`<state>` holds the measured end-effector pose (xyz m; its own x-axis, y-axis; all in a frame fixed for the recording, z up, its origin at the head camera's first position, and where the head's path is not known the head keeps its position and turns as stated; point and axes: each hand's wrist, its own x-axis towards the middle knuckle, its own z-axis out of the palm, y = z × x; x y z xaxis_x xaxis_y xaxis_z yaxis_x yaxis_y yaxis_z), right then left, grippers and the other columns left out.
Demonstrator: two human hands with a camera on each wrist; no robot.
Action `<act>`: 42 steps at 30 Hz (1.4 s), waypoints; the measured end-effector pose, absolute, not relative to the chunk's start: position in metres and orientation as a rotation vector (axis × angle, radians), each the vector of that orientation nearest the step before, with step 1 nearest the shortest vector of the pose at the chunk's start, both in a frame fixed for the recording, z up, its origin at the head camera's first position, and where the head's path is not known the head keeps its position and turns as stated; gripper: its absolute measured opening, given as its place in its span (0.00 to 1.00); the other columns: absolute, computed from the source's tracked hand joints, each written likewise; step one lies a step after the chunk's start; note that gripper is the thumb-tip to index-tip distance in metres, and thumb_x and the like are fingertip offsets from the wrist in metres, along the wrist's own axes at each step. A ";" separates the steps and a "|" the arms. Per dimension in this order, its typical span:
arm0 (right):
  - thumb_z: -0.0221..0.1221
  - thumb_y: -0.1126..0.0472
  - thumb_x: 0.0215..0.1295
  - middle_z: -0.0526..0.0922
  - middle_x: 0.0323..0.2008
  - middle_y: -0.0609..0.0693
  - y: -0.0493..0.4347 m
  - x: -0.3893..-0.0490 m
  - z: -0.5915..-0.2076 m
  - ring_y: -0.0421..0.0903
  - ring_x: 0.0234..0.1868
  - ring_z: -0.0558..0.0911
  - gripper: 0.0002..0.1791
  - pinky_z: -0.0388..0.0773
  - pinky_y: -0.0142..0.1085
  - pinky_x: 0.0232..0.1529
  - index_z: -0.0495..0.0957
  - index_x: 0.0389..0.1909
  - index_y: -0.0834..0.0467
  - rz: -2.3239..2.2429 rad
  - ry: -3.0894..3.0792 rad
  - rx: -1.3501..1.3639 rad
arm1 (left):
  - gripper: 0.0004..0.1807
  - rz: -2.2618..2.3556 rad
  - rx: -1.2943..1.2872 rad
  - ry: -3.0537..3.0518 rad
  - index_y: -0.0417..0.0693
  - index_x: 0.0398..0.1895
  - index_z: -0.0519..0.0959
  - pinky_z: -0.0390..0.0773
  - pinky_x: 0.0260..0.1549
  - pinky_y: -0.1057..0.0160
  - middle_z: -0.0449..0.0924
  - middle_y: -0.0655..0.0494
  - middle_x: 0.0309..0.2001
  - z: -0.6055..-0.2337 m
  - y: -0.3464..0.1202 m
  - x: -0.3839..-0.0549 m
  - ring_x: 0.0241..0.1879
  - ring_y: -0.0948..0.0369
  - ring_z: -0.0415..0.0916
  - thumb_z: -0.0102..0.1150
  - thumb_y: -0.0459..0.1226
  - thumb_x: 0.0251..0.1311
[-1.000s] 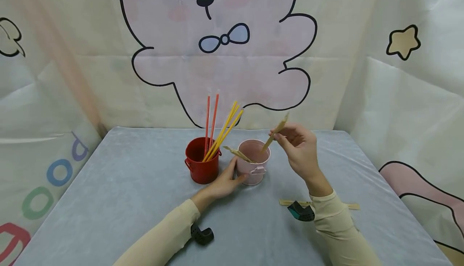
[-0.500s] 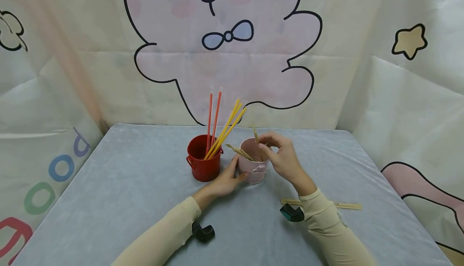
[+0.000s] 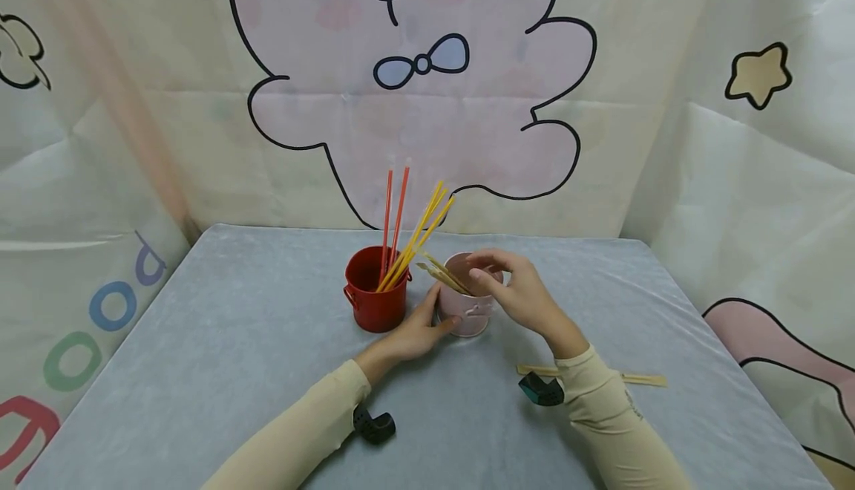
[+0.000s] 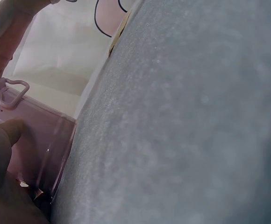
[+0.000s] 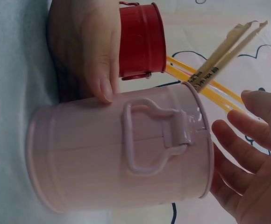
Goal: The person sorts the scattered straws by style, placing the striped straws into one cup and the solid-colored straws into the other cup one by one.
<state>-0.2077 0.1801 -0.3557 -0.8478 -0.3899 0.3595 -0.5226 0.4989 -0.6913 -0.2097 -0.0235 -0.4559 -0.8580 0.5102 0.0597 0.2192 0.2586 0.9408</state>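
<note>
A pale pink metal bucket (image 3: 461,313) stands upright on the table. My left hand (image 3: 415,332) grips its lower left side, thumb in front. Two paper-wrapped chopstick packets (image 5: 229,51) lean out over its rim toward the left, side by side. My right hand (image 3: 517,293) is at the right of the rim, fingers loosely bent and holding nothing. In the right wrist view its fingertips (image 5: 223,131) are spread just beyond the bucket's mouth. The lower ends of the packets are hidden inside the bucket.
Left of the pink bucket stands a red bucket (image 3: 375,313) with yellow sticks (image 3: 422,234) and red sticks (image 3: 387,208) standing in it. Another wrapped packet (image 3: 644,380) lies on the grey-blue cloth (image 3: 267,312), partly behind the right forearm. A printed curtain (image 3: 467,141) hangs behind the table.
My right hand has brought a chopstick packet leftward into the pink bucket and let it go; it now leans beside the other packet. The left hand has kept its grip on the bucket.
</note>
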 end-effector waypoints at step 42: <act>0.55 0.64 0.69 0.84 0.48 0.56 0.360 -0.159 -0.398 0.37 0.46 0.83 0.15 0.79 0.27 0.42 0.77 0.52 0.66 1.404 -2.988 0.938 | 0.40 1.665 0.658 2.235 0.58 0.76 0.42 0.42 0.76 0.47 0.41 0.56 0.78 -0.449 -0.020 -0.207 0.79 0.58 0.35 0.52 0.45 0.69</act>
